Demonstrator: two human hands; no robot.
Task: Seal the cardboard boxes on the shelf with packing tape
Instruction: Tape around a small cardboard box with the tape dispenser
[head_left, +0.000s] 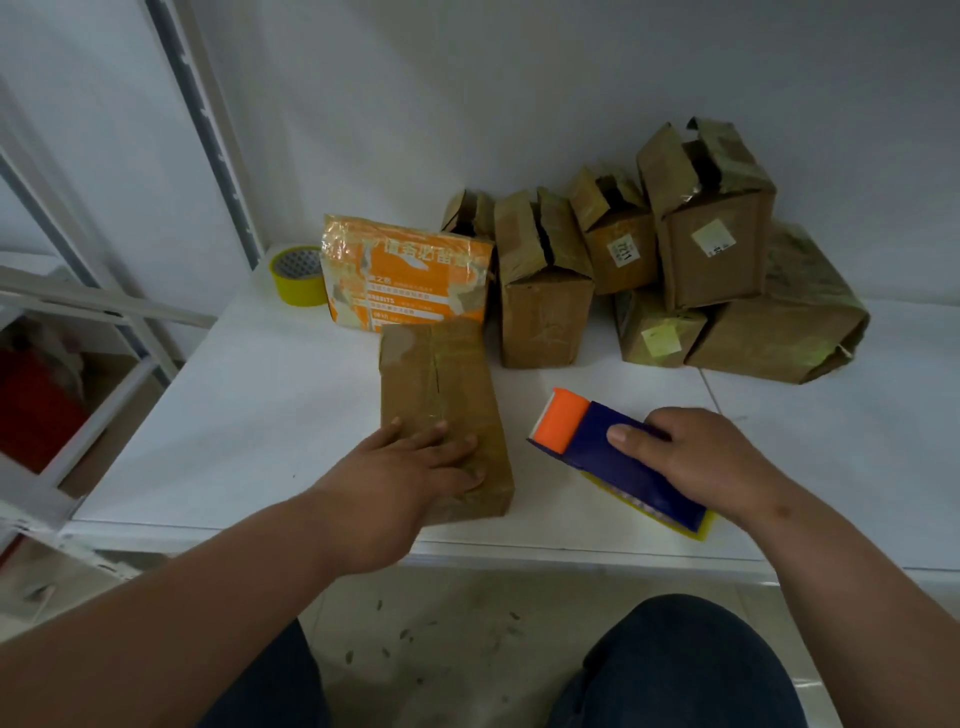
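At frame centre, a flat brown cardboard box on the white shelf is pressed by the left hand, fingers spread flat. A blue-and-orange tape dispenser, lower right, is grasped by the right hand.

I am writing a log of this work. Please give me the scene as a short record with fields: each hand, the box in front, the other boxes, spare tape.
left hand: flat on front box
right hand: gripping tape dispenser, resting on shelf
front box: lying flat, flaps closed, tape along seam
boxes at back: several, some flaps open
orange package: behind front box
yellow tape roll: back left
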